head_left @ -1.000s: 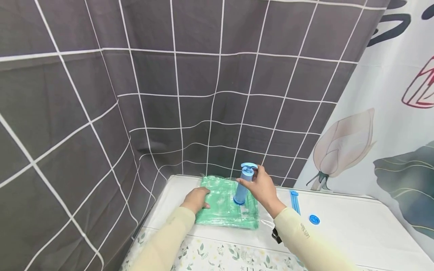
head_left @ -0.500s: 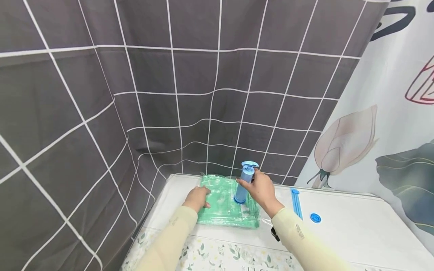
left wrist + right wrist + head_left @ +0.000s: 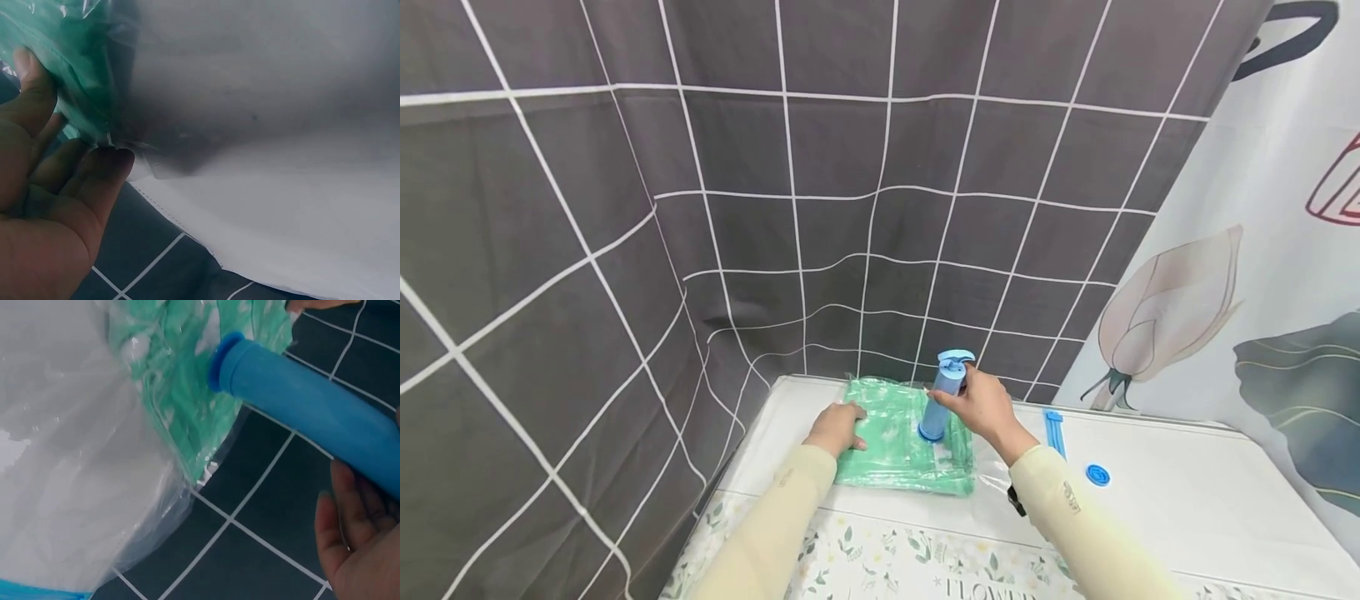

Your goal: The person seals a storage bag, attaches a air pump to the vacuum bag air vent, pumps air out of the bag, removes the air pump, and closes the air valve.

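Note:
A blue hand pump (image 3: 942, 408) stands tilted on a clear plastic vacuum bag (image 3: 902, 467) with green contents. My right hand (image 3: 988, 408) grips the pump's barrel near its top, below the lighter blue handle. In the right wrist view the pump's flared base (image 3: 226, 362) meets the bag, while part of my right hand (image 3: 362, 531) shows beside the barrel. At the bag's left edge, my left hand (image 3: 835, 427) holds it. The left wrist view shows the left thumb over the green bag (image 3: 69, 69) and curled fingers along its edge; some fingertips are hidden.
A blue strip (image 3: 1055, 432) and a round blue cap (image 3: 1097, 475) lie on the white table (image 3: 1195, 500), right of the bag. Dark grid-patterned curtain (image 3: 820, 233) hangs behind and to the left. A flowered cloth (image 3: 880, 550) covers the near edge.
Both hands stay at the bag and pump. The pump leans slightly more to the right at its top, and the camera view has shifted a little.

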{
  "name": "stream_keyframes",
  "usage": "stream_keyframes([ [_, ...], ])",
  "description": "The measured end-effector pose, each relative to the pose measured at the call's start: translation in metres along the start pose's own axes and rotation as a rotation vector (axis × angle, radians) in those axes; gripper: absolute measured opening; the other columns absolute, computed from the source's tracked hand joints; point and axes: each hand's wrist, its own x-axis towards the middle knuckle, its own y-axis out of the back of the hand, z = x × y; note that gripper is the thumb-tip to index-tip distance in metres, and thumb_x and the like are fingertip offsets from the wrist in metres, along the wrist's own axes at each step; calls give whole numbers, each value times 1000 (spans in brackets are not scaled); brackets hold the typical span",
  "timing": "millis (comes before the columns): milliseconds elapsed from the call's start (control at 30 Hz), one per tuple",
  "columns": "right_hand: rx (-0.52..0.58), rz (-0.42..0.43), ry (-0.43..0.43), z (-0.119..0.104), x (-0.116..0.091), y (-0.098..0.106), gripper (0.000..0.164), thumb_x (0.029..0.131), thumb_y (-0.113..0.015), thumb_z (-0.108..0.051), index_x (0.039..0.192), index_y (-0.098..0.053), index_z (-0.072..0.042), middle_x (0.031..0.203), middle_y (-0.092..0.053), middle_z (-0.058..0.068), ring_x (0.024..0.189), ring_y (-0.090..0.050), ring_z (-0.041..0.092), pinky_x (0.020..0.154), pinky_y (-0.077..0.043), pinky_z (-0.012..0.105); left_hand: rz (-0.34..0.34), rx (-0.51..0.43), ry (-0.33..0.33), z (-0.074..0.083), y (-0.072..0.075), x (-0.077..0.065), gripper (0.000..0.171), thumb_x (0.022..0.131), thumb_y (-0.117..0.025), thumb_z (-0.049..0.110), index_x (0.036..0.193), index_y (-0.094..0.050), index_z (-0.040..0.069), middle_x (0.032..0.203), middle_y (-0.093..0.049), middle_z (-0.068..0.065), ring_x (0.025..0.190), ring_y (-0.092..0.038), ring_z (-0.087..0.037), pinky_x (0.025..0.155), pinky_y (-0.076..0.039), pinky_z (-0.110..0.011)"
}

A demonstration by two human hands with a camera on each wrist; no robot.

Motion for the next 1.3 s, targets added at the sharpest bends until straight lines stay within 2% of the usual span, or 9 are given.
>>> stream_keyframes([
  [133, 36, -82, 10, 4, 8, 8, 53, 100, -86, -42, 126, -70, 0, 107, -83, 18, 91, -80, 30, 75, -65, 46, 8, -49, 15, 7, 6, -3, 77, 75, -98, 30, 147, -76, 15, 162, -68, -13, 154, -61, -45, 133, -47, -61],
  [233, 107, -161, 21, 10, 9, 11, 60, 99, -86, -35, 139, -66, 5, 124, -82, 24, 111, -82, 39, 92, -69, 53, 12, -106, 45, 22, 17, -19, 73, 73, -98, 23, 142, -78, 10, 152, -74, -18, 148, -64, -49, 130, -49, -64],
  [367, 284, -278, 0, 23, -3, 2, 67, 99, -87, -22, 152, -59, 7, 147, -73, 30, 139, -71, 50, 115, -62, 63, -1, -102, 81, 17, -2, -30, 72, 71, -99, 24, 139, -80, 11, 148, -76, -19, 143, -67, -48, 126, -53, -64],
  [467, 381, -295, -23, 31, -13, -8, 77, 99, -86, -19, 163, -49, 4, 159, -64, 31, 152, -60, 54, 125, -53, 68, -2, -65, 78, 8, -20, -23, 74, 68, -100, 28, 139, -81, 14, 146, -78, -17, 139, -70, -46, 121, -57, -63],
  [667, 284, -98, -38, 23, -21, -17, 89, 100, -88, -38, 164, -42, 3, 150, -65, 29, 140, -68, 50, 113, -62, 63, 24, -56, 61, 26, 2, -20, 71, 68, -100, 25, 136, -82, 11, 139, -80, -20, 130, -73, -47, 115, -60, -64],
  [867, 171, 91, -54, 8, -18, -15, 64, 99, -89, -45, 133, -59, 0, 110, -68, 17, 94, -66, 30, 76, -55, 42, 18, -111, 99, 56, 41, -41, 64, 72, -97, 15, 133, -80, 0, 140, -76, -29, 133, -70, -53, 121, -56, -67],
  [967, 167, 80, -50, 7, -16, -12, 56, 101, -88, -40, 129, -61, 0, 109, -72, 18, 94, -67, 30, 77, -57, 42, 6, -123, 120, 63, 48, -48, 63, 74, -95, 14, 134, -80, 1, 144, -75, -28, 138, -68, -52, 125, -53, -66],
  [1067, 196, 22, -25, 10, -13, -9, 56, 105, -84, -35, 141, -60, 1, 126, -77, 23, 115, -75, 38, 95, -66, 52, 7, -114, 127, 62, 50, -48, 64, 75, -95, 15, 136, -80, 3, 146, -75, -26, 140, -67, -51, 126, -53, -65],
  [1300, 394, -190, 87, 24, -3, 1, 58, 113, -73, -20, 162, -49, 0, 156, -65, 31, 147, -62, 52, 121, -57, 65, 18, -125, 124, 60, 53, -47, 65, 73, -96, 15, 135, -81, 4, 144, -77, -24, 138, -70, -51, 124, -55, -64],
])
